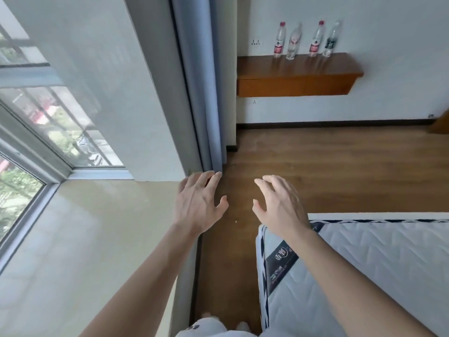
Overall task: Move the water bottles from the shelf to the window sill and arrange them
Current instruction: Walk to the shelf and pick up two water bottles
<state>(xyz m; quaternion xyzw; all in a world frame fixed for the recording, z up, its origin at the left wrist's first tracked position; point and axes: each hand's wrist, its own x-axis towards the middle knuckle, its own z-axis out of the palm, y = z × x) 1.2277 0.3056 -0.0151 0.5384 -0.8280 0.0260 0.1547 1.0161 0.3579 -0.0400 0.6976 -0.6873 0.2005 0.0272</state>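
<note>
Four clear plastic water bottles are seen standing upright in a row on the wall-mounted brown wooden shelf, well beyond both hands. The left hand and right hand are held out empty, fingers spread and relaxed. The glossy beige window sill lies just left of the left hand; a white quilted mattress is seen under the right wrist.

The forearms are left bare to the left hand and right hand, and a white garment with dark marks is worn.
</note>
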